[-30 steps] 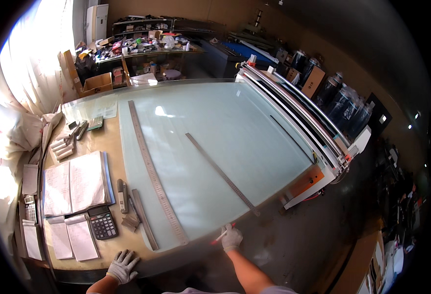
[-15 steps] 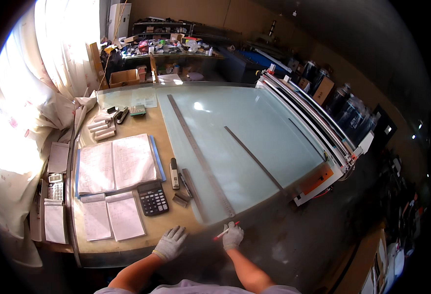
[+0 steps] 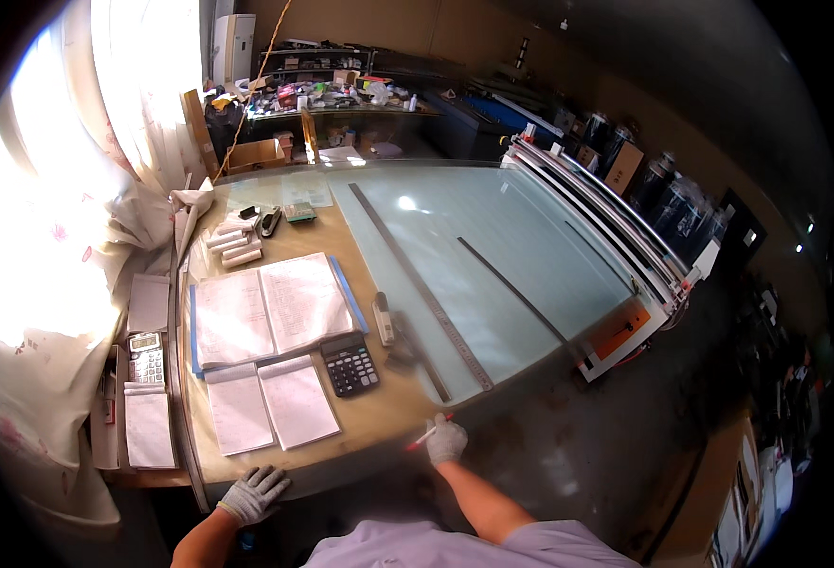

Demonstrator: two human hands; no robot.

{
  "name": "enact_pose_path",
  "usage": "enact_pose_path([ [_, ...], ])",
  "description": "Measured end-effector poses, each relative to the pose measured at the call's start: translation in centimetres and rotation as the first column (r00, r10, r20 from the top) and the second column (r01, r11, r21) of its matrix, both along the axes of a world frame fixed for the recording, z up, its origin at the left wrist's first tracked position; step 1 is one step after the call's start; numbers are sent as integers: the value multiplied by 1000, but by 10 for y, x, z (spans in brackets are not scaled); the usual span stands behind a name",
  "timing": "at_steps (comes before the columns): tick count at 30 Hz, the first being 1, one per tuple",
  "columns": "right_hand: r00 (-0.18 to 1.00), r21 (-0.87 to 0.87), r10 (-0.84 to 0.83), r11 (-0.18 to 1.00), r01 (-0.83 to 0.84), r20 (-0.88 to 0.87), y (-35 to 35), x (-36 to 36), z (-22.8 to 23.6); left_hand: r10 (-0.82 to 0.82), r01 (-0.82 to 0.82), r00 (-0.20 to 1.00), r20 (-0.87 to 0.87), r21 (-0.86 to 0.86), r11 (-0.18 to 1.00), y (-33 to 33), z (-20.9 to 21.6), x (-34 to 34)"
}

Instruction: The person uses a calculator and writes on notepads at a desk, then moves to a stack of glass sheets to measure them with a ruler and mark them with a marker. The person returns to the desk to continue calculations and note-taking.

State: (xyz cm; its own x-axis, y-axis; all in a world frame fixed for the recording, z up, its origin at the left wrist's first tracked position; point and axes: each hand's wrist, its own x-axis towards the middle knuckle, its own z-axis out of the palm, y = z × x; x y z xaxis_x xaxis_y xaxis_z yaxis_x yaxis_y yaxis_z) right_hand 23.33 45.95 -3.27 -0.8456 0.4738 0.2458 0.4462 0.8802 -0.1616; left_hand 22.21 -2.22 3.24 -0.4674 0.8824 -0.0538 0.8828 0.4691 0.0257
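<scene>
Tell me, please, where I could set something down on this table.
The widest bare patch is the pale green surface between the middle ruler and the thin dark strip. A smaller patch of tan tabletop lies between the black calculator and the right hand. The left is crowded: open ledger, two notepads and calculator sit close together.

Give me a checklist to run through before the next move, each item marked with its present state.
1. Pen in the right hand: ok, gripped.
2. Pen uncapped: cannot tell, too small.
3. Left hand free: ok, fingers spread, nothing seen in it.
4. Green sheet clear: not ok, the long ruler lies on it.
5. Blue-edged book open: ok.
6. Black calculator face up: ok.
</scene>
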Motion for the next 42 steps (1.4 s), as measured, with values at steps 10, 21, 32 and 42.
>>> enact_pose_path([
  [10,993,48,-105,993,107,-50,-9,-16,-14,56,-58,996,64,26,998,-16,-2,-2],
  [21,994,67,-85,994,90,-71,-11,-20,-10,61,-68,996,70,99,993,-16,-1,-7],
  [32,992,16,-127,992,127,4,-10,-20,-13,78,-79,997,12,132,988,-12,-26,-1],
  [42,956,-126,242,956,-264,-168,40,-15,-3,-55,53,994,95,22,998,178,-23,-18],
])
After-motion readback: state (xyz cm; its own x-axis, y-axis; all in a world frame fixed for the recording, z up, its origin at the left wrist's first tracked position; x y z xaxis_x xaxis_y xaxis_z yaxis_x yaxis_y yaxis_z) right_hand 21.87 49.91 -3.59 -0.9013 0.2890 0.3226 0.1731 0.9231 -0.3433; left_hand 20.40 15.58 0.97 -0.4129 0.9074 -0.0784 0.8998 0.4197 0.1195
